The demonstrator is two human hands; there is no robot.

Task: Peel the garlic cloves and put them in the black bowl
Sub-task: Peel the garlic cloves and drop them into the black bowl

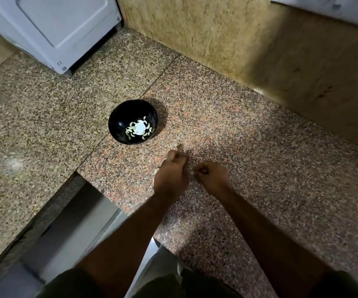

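A black bowl stands on the speckled granite counter, with several peeled garlic cloves lying in its bottom. In front of the bowl and to its right, my left hand is curled with its fingers closed, and something small and pale peeps out at its left edge. Close beside it my right hand pinches a small pale bit, probably a garlic clove, between its fingertips. Both hands hover just above the counter, a hand's width from the bowl. What lies inside the left fist is hidden.
A white appliance stands at the back left. A tan stone wall runs behind the counter and along its right side. The counter's front edge drops off at the lower left over a grey surface.
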